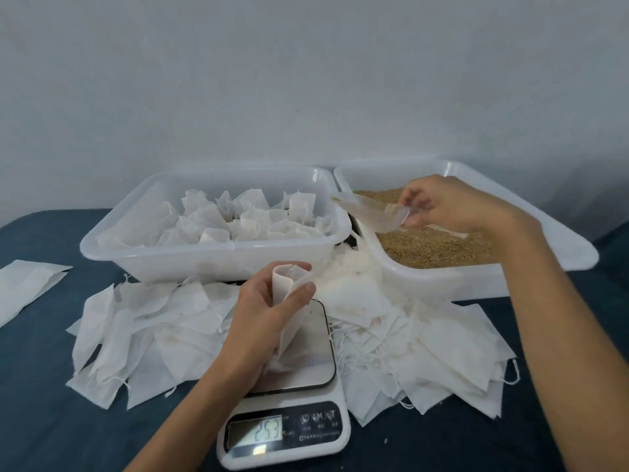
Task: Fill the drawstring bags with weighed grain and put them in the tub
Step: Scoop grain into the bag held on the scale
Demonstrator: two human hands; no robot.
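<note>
A white non-woven drawstring bag (289, 308) stands on the steel plate of a white digital kitchen scale (289, 403), mouth up, grasped by the curled fingers of the left hand (269, 311). The display shows 253. Over the brown grain (439, 247) in the right white plastic tub (544, 240), the right hand (452, 206) pinches a clear plastic scoop (371, 212). The left white plastic tub (211, 257) holds filled bags (245, 219). Flat empty bags (425, 352) litter the dark blue worktop (51, 420).
</note>
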